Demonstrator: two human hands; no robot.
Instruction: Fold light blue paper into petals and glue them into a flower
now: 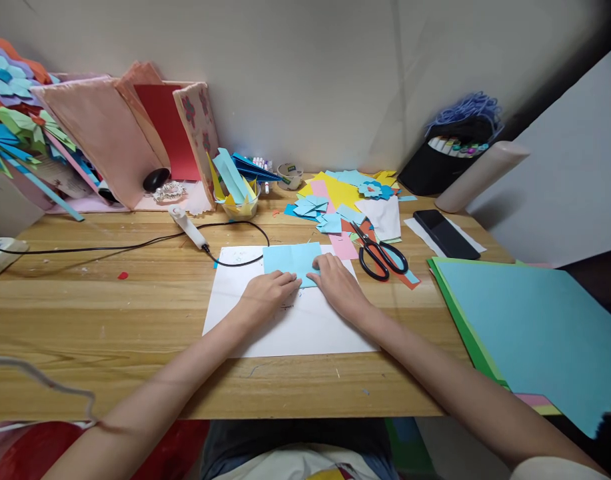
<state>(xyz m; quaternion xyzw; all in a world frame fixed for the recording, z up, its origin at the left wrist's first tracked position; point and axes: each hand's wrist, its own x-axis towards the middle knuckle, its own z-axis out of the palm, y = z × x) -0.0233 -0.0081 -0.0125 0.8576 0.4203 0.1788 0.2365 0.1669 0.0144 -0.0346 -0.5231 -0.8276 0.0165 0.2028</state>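
Note:
A light blue sheet of paper (291, 259) lies on a white sheet (265, 337) with a few pen marks. Its near edge appears folded. At the lower left edge of the blue paper is my left hand (269, 293), closed with its fingertips pressed on that edge. My right hand (339, 285) grips the lower right corner, thumb and curled fingers on the paper. The fingertips partly cover the edge. Right of the white sheet, black-handled scissors (378, 257) rest on paper scraps.
A white glue gun (186, 227) and its black cord lie at the left, the cord crossing the white sheet. Cut paper pieces (340, 192) are piled behind. A phone (446, 233) and large coloured sheets (530, 320) are on the right. A pink box organiser (98, 133) stands back left.

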